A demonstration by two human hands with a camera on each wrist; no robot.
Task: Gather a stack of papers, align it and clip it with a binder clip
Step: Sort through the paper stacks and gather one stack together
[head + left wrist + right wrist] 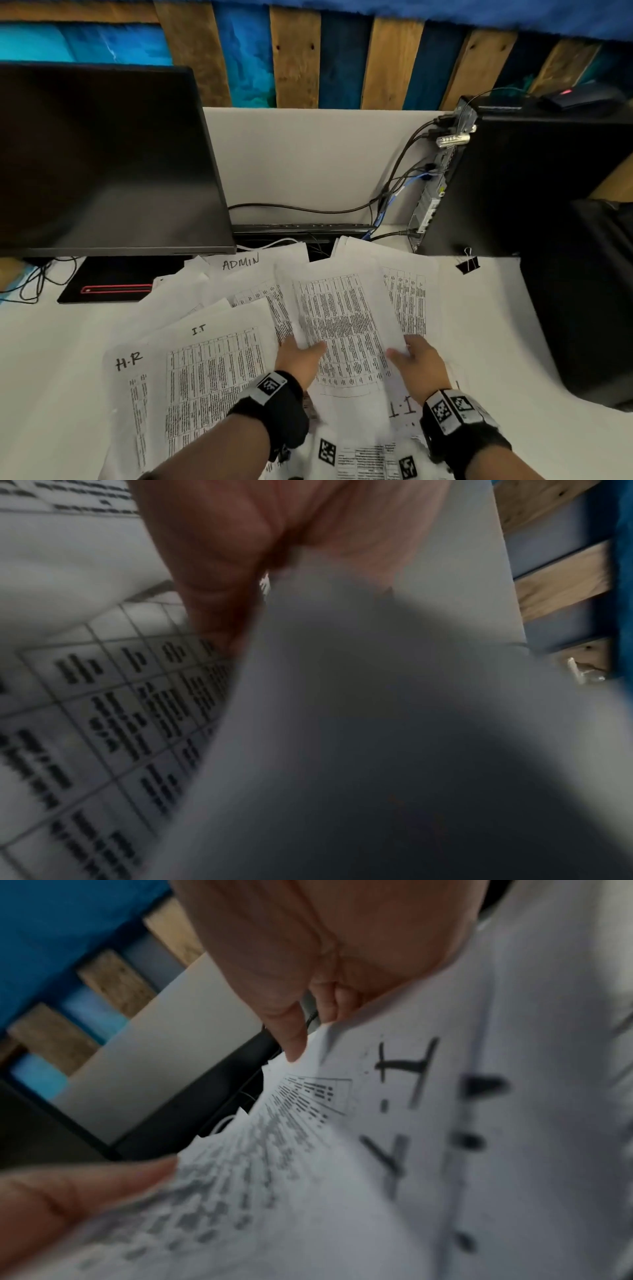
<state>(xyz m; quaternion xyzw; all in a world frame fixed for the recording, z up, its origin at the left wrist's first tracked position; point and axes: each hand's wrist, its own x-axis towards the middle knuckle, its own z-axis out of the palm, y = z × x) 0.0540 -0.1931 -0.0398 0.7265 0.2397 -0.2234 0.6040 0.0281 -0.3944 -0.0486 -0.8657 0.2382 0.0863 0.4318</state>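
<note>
Between your left hand (297, 356) and right hand (416, 359), both pinching it: printed sheet (342, 318), long axis running away from you; binder clip (467, 263) far-right, nearer your right hand.

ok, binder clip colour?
Black body with silver wire handles; the binder clip shows best in the head view, beside the computer tower.

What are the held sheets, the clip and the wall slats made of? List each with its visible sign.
Held sheets: thin matte white paper, printed with tables; they bend between the left hand and right hand.
Binder clip: black body with thin silvery wire handles, probably painted steel; too small to be sure.
Wall slats: bare wood, with grain and knots showing.
</note>
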